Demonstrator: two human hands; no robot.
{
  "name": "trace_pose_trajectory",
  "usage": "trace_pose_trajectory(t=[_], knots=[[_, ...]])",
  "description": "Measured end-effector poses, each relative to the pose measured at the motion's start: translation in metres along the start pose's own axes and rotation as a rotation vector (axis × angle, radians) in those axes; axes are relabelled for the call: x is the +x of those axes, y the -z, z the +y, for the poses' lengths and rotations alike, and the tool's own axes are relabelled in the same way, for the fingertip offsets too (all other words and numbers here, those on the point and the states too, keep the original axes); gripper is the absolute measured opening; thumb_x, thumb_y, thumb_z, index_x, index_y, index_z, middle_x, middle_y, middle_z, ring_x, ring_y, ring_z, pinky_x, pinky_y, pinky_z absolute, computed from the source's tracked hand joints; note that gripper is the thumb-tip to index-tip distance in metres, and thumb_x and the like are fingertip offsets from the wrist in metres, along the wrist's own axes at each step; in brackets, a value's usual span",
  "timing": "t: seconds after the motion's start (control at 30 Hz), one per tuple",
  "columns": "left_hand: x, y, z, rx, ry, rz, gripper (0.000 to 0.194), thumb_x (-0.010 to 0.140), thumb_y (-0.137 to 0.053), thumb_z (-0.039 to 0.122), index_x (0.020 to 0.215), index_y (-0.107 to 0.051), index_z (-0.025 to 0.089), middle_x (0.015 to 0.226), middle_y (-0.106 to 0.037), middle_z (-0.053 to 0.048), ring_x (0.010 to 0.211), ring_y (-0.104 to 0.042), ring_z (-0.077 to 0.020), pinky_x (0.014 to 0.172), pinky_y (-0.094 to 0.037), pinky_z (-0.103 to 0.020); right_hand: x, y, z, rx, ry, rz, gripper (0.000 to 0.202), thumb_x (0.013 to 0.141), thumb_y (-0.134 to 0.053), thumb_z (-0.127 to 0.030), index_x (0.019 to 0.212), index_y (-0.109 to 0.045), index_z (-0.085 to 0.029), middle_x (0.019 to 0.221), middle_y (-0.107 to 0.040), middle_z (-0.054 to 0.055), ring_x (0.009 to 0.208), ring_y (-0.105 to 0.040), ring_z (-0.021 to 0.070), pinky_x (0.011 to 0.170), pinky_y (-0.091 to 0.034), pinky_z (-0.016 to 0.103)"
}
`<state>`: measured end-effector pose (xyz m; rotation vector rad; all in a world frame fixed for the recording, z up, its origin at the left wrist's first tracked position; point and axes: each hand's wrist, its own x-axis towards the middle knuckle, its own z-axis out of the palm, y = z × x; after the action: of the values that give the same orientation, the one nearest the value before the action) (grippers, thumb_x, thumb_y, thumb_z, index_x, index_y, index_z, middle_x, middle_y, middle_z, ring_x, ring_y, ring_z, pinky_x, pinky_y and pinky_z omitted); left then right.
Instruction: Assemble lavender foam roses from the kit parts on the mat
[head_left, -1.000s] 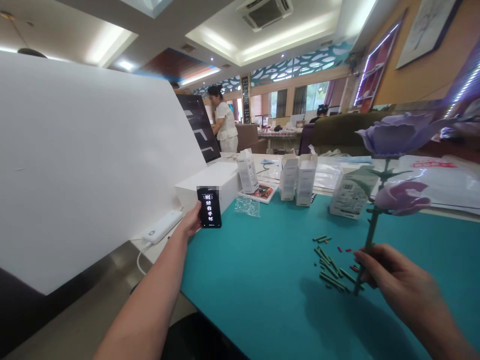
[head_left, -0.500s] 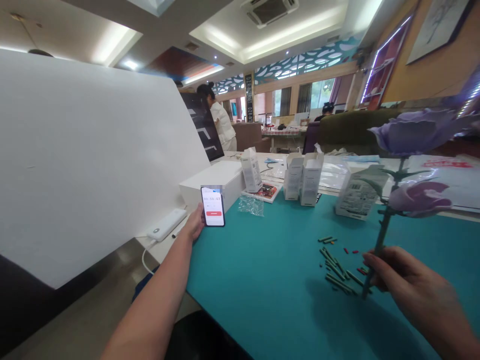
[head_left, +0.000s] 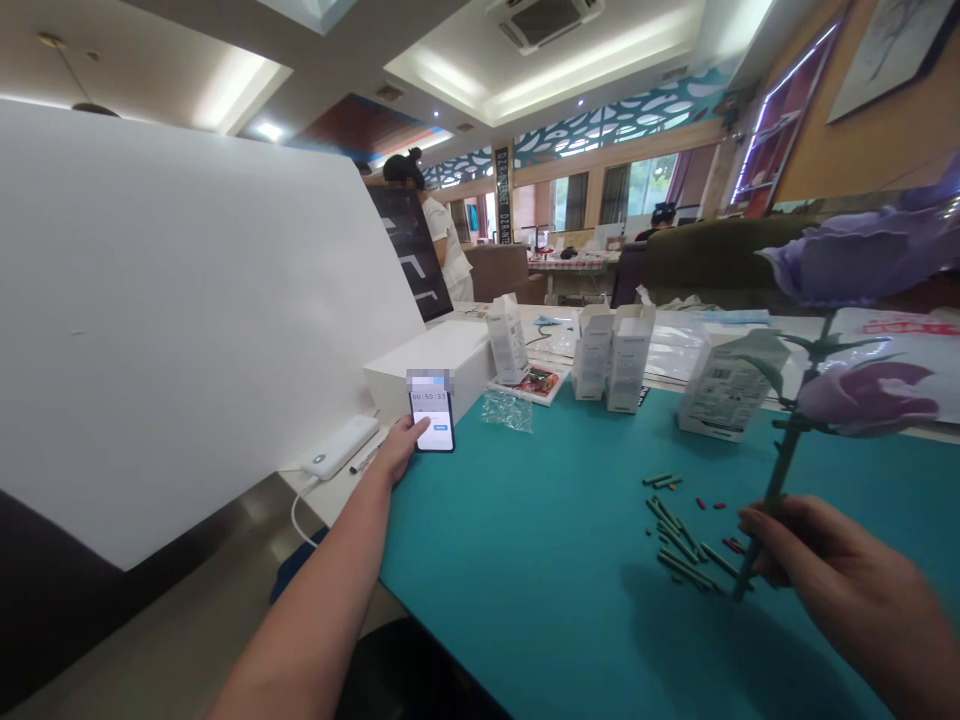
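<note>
My left hand (head_left: 397, 452) grips a smartphone (head_left: 438, 436) by its left side, with the thumb over the lit screen, which shows timer digits. The phone is upright near a white box. At the right, my right hand (head_left: 814, 555) pinches the green stem of an artificial flower (head_left: 787, 450) with two purple blooms. The stem leans to the right and its lower end is just over the teal mat (head_left: 525, 530). Beside that end lie several short green stick pieces (head_left: 679, 545) and a few small red bits (head_left: 709, 504).
Several white cartons (head_left: 628, 360) stand along the mat's far edge, near crumpled clear plastic (head_left: 507, 410). A white power bank (head_left: 341, 447) with a cable lies left of the phone. A large white panel (head_left: 187, 320) rises at the left. A person in white (head_left: 446, 240) stands beyond.
My left thumb has moved onto the phone screen, where the red button has given way to a smaller blue one. The right hand still holds the flower, little changed.
</note>
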<state>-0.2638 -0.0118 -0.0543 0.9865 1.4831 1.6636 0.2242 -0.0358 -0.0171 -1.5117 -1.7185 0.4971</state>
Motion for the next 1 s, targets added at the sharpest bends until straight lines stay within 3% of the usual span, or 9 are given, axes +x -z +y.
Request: trace_pose_trajectory(t=[0.17,0.67,0.8,1.0], knots=[[0.0021,-0.0015,-0.0044,0.076,-0.049,0.027,0.058,0.051,-0.085,0.029,0.102,-0.063,0.014,0.104,-0.072,-0.013,0.094,-0.068,-0.0282,0.087,-0.052,-0.042,-0.0018,0.0007,-0.0030,-0.004,-0.004,0.000,0.038,0.072,-0.054,-0.063,0.071,-0.063,-0.026,0.057,-0.068,0.003,0.052,-0.064,0.0232,0.044,-0.047,0.031],[0.0041,-0.0067,-0.0069,0.173,-0.077,0.150,0.059,0.050,-0.086,0.030,0.101,-0.062,0.014,0.102,-0.072,-0.013,0.092,-0.068,-0.0296,0.086,-0.051,-0.045,-0.0010,0.0027,-0.0075,-0.013,-0.023,-0.030,0.037,0.072,-0.054,-0.060,0.071,-0.063,-0.024,0.056,-0.067,0.002,0.051,-0.063,0.0216,0.044,-0.044,0.029],[0.0028,-0.0075,-0.0052,0.105,-0.063,0.139,0.053,0.056,-0.083,0.033,0.101,-0.062,0.014,0.102,-0.072,-0.013,0.089,-0.069,-0.0273,0.085,-0.053,-0.043,-0.0003,0.0020,-0.0060,-0.015,-0.025,-0.026,0.038,0.071,-0.054,-0.062,0.070,-0.062,-0.025,0.057,-0.068,0.002,0.053,-0.064,0.0225,0.045,-0.045,0.030],[0.0017,-0.0090,-0.0003,-0.024,-0.042,0.121,0.036,0.078,-0.066,0.043,0.098,-0.063,0.013,0.089,-0.074,-0.010,0.079,-0.071,-0.0227,0.076,-0.056,-0.037,0.0006,0.0011,-0.0027,-0.010,-0.045,-0.016,0.039,0.069,-0.054,-0.063,0.073,-0.063,-0.025,0.059,-0.069,0.003,0.056,-0.066,0.0242,0.049,-0.048,0.031]])
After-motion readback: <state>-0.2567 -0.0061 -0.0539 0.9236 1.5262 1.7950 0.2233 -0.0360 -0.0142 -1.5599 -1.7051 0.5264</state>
